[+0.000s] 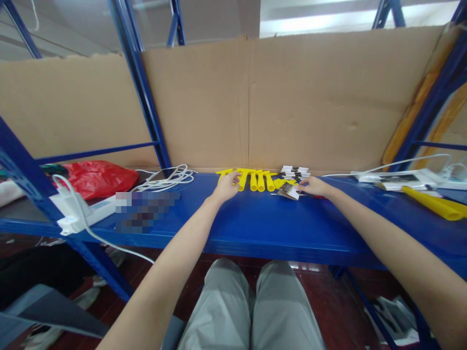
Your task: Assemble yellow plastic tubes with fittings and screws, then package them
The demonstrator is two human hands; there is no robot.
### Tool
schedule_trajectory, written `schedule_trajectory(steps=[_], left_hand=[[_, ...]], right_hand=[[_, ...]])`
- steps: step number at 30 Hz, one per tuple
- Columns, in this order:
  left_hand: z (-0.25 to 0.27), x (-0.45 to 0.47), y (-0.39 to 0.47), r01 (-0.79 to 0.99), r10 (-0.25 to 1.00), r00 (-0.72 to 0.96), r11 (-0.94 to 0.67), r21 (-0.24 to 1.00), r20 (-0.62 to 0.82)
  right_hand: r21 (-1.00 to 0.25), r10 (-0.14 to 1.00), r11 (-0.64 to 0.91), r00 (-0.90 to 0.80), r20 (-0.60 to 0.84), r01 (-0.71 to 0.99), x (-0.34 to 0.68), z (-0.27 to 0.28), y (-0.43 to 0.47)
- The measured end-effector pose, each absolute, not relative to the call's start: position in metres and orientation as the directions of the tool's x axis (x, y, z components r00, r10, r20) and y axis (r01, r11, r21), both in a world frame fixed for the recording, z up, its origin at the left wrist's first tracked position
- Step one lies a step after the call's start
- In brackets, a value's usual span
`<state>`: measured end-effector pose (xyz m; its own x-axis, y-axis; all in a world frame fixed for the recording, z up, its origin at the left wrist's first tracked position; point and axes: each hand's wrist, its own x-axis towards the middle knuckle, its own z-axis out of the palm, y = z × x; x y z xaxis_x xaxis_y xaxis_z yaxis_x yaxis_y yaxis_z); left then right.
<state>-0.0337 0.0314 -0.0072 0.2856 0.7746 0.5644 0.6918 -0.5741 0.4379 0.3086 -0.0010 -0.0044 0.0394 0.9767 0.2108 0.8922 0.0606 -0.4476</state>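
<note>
Several yellow T-shaped pieces (260,182) lie side by side at the back of a blue shelf (251,218). My left hand (228,185) is on the leftmost yellow T-shaped piece (223,171); its fingers are bent and cover the stem. Between the fingertips of my right hand (311,186) is a small printed card (289,191), dark and light, tilted above the shelf surface. Behind that card sits a stack of black-and-white cards (295,172). Smaller yellow parts (281,183) lie beside the stack. Something thin and red lies partly hidden under my right hand.
A cardboard panel (292,102) closes off the back. On the left are a white power strip (98,210), coiled white cable (175,177) and a red plastic bag (100,177). At right, a long yellow tube (432,203) lies near another white power strip (397,177). Blue posts (140,87) frame the shelf.
</note>
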Motion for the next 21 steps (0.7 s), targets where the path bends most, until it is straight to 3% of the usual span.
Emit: schedule_trajectory(steps=[10,21], left_hand=[[-0.009,-0.035,0.034,0.679,0.766,0.285,-0.586,0.442,0.576],[-0.01,-0.035,0.034,0.68,0.77,0.283,-0.582,0.446,0.572]], right_hand=[[-0.574,0.986,0.028,0.07,0.149,0.819,0.302,0.005,-0.017],[-0.62,0.988,-0.039,0.125,0.096,0.783,0.294,0.007,-0.021]])
